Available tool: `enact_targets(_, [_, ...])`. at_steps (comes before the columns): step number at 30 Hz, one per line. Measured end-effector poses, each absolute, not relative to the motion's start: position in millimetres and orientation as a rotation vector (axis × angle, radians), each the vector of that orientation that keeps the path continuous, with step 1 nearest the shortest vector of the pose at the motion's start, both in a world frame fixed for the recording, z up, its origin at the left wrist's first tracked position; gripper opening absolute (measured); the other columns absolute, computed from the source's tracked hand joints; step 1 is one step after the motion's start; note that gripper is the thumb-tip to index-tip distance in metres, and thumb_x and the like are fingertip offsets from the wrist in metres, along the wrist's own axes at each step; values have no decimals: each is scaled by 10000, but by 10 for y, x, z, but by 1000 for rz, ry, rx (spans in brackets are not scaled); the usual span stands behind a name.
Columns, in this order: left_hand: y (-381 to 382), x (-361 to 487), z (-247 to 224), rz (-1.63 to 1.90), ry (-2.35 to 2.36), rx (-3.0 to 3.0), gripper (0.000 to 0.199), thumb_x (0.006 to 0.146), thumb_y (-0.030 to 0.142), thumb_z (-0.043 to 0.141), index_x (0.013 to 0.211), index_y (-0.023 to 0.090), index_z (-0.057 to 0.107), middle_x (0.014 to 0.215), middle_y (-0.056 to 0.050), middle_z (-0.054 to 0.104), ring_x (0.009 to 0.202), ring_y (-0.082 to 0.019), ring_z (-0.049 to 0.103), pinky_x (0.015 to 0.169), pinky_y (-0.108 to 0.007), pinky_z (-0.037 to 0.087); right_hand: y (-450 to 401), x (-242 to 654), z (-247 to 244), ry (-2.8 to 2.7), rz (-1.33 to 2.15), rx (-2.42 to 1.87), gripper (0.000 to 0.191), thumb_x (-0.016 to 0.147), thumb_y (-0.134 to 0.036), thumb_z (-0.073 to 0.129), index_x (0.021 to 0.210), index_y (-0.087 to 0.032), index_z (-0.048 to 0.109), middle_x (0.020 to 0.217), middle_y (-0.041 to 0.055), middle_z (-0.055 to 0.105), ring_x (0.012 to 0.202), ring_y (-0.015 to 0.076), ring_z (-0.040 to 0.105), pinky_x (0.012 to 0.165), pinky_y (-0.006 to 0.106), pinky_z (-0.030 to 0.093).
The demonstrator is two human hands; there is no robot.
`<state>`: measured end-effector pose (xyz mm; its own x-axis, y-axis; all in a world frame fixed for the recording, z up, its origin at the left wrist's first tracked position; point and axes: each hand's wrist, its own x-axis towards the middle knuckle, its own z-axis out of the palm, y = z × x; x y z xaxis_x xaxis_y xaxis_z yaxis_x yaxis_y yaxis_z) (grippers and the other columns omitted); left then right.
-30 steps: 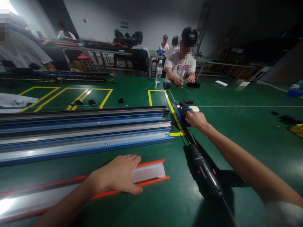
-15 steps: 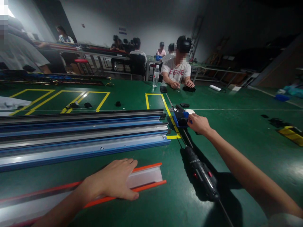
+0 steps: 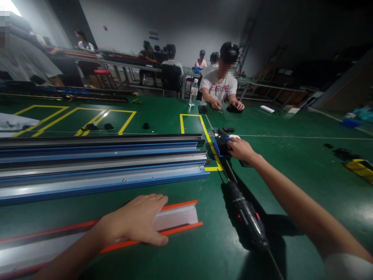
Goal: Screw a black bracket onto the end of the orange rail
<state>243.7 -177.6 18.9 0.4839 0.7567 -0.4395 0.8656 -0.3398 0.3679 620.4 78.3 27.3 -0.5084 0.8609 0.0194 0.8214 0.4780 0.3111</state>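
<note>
My left hand point(image 3: 142, 219) lies across a metal channel with orange edges point(image 3: 177, 219), its fingers over the far edge and its thumb at the near one. My right hand point(image 3: 241, 149) reaches to a small blue box point(image 3: 220, 151) of black parts point(image 3: 223, 142). Its fingers are bent together inside the box's right side; what they pinch, if anything, is hidden. Below the box a black power screwdriver point(image 3: 249, 219) with red buttons lies on the green table, a cable running from its rear end.
Several long blue and silver rails point(image 3: 116, 171) lie beyond the orange-edged channel. A water bottle point(image 3: 193, 93) stands near a seated person point(image 3: 220, 83) across the table. A yellow bin point(image 3: 359, 171) is at the right, and yellow tape point(image 3: 214, 169) marks the table.
My right hand has shifted slightly left, deeper into the blue box. My left hand stays on the orange-edged channel. The view has moved slightly.
</note>
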Motion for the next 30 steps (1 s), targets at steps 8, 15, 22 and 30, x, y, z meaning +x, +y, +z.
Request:
enact_targets(8, [-1777, 2458, 218, -272, 1335, 2155, 1007, 694, 682, 640, 1469, 56, 491, 1508, -239, 474, 1371, -415, 483, 1149, -519, 402, 894, 6296, 255, 2643, 316, 1523, 302, 877, -216, 626, 1167, -131, 621, 1070, 168, 680, 1019, 290, 603, 869, 351, 427])
enact_targets(15, [-1775, 2443, 185, -262, 1348, 2136, 1023, 681, 676, 638, 1488, 70, 470, 1533, -228, 436, 1394, -408, 458, 1160, -534, 381, 1125, 6333, 385, 2698, -25, 1483, 199, 897, -198, 577, 1030, -181, 724, 997, 80, 734, 931, 212, 645, 820, 271, 453])
enact_targets(22, [-1776, 2444, 178, -267, 1353, 2152, 988, 680, 655, 652, 1470, 82, 499, 1513, -231, 466, 1380, -402, 479, 1154, -520, 393, 1237, 6369, 603, 2788, -182, 1676, 230, 864, -218, 553, 1022, -161, 710, 986, 74, 728, 886, 212, 637, 809, 286, 450])
enact_targets(30, [-1784, 2382, 248, -281, 1372, 2158, 887, 709, 604, 648, 1459, 144, 533, 1483, -181, 525, 1374, -399, 486, 1157, -503, 398, 847, 6421, 600, 2758, -661, 1916, 204, 857, -284, 510, 928, -147, 644, 750, 50, 653, 688, 190, 587, 643, 299, 472])
